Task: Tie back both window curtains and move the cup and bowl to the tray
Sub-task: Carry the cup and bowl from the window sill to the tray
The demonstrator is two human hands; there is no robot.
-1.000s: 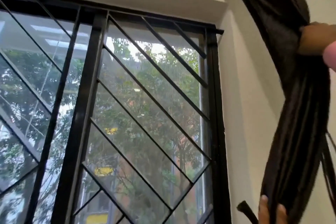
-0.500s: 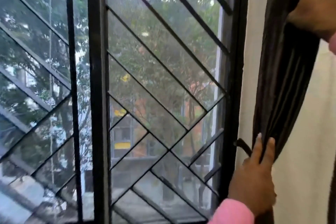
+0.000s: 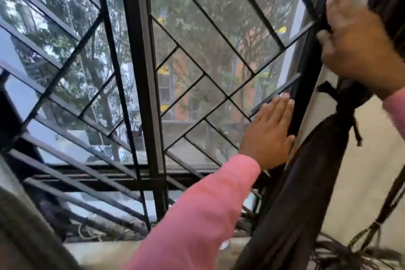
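The dark brown right curtain hangs gathered along the right side of the window. A dark tie band is cinched around it, with loose ends dangling. My right hand sits just above the tie, fingers curled on a fold of the curtain against the window frame. My left hand is lower and to the left, held flat with fingers extended against the black frame, right beside the curtain and holding nothing. No cup, bowl or tray is in view.
A black metal window grille with diagonal bars fills the left and centre. The pale window sill runs along the bottom. Dark tassel cords hang at the lower right by the cream wall. A grey blurred shape fills the lower left corner.
The view has tilted down to the lower window and sill. My left hand has let go of the curtain and lies flat by the frame. The tie band now shows around the curtain.
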